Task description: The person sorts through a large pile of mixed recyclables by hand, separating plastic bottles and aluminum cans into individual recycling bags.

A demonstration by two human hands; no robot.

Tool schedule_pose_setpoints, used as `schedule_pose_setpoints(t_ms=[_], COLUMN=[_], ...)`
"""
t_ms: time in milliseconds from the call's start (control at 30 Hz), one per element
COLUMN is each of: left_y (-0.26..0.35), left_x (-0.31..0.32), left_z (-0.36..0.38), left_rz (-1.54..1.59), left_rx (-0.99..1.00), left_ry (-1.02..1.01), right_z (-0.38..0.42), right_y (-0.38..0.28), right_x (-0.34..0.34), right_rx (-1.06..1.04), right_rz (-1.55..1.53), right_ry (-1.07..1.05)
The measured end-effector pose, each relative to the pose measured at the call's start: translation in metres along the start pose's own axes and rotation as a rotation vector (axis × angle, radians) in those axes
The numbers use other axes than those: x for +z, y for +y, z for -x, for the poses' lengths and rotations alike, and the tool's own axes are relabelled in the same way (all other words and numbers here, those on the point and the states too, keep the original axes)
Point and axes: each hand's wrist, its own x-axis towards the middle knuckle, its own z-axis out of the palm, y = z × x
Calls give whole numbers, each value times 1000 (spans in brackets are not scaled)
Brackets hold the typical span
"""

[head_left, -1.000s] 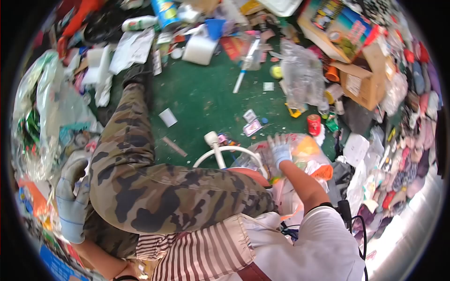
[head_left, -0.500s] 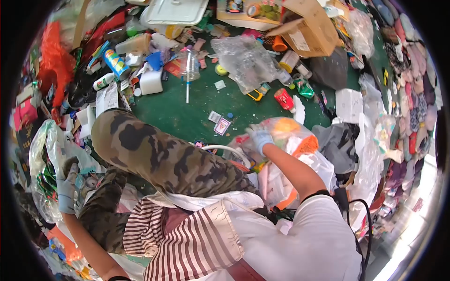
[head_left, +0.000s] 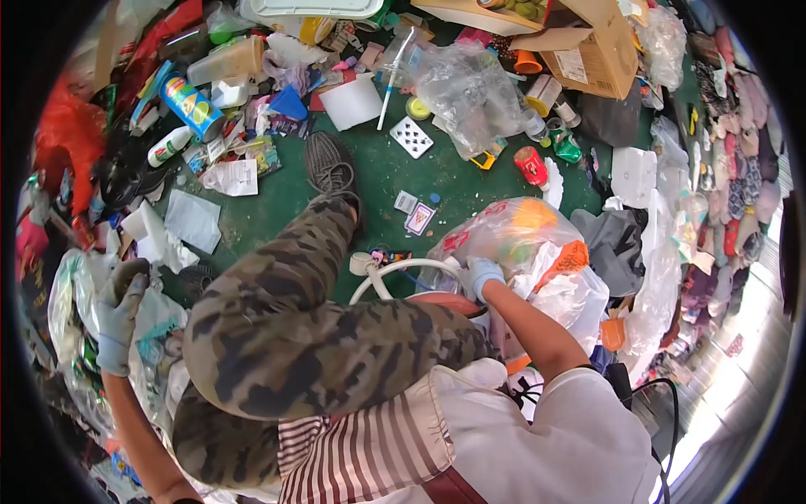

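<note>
My left hand (head_left: 119, 323), in a pale glove, is raised at the left beside a clear plastic bag (head_left: 65, 294). Its fingers curl at a dark rounded shape (head_left: 130, 273) that I cannot name. At the right, my gloved right hand (head_left: 484, 275) is closed by the end of a white curved tube or handle (head_left: 395, 267), against a filled clear bag (head_left: 504, 223). A container with a reddish rim (head_left: 441, 298) sits just below it, partly hidden by my leg. What the right fingers grip is hidden.
My camouflage-clad leg (head_left: 285, 344) and dark shoe (head_left: 330, 168) cross the green surface (head_left: 277, 202). Ahead lie playing cards (head_left: 412, 137), a red can (head_left: 531, 166), a chip tube (head_left: 191, 107) and a cardboard box (head_left: 592, 59). Piled clothes (head_left: 747, 160) line the right.
The view has shifted, and my leg has moved so that the shoe now shows on the green surface. My right hand has moved down along the bag towards the white tube. The left hand stays raised.
</note>
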Motion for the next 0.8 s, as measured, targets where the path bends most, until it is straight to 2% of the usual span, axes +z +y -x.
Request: schedule_pose_setpoints(t_ms=[33, 167, 200, 300, 367, 400, 433, 467, 500, 533, 600, 633, 667, 700, 733, 767, 800], left_y=[-12, -66, -67, -74, -97, -107, -115, -112, -96, -101, -100, -98, -97, -94, -98, -133, -131], left_x=[3, 9, 17, 28, 33, 39, 44, 48, 50, 50, 50, 48, 44, 41, 39, 38, 30], left_z=[-20, -92, -103, -142, -176, -193, -210, -224, -234, -249, -271, -277, -285, -295, -301, -315, -317], left_rz=[-10, 157, 182, 159, 166, 42, -77, -381, -638, -696, -848, -850, -795, -739, -485, -213, -227], left_rx=[33, -64, -118, -67, -56, -5, 54, 475, 544, 524, 480, 488, 446, 406, 338, 287, 370], left_ry=[-13, -173, -131, -306, -422, -397, -366, -216, -163, -248, -422, -445, -545, -631, -675, -691, -675], right_z=[2, 17, 15, -4, 10, 29, 29, 19, 25, 38, 39, 44, 35, 34, 35, 41, 53], right_y=[-2, -19, -19, 4, 13, -3, -3, 1, -16, -29, -68, -83, -81, -91, -99, -112, -131], right_x=[3, 20, 30, 89, 121, 119, 144, 183, 176, 167, 149, 151, 170, 158, 146, 125, 84], right_rx=[22, 195, 252, 341, 411, 533, 561, 609, 655, 551, 507, 447, 486, 493, 558, 622, 619], right_rz=[2, -15, -84, -205, -571, -749, -764, -881, -1001, -1221, -1128, -1019, -995, -1007, -963, -919, -990], right_ry=[-7, -166, -192, -182, -302, -205, -202, -237, -266, -289, -176, -105, -143, -145, -114, -88, -24])
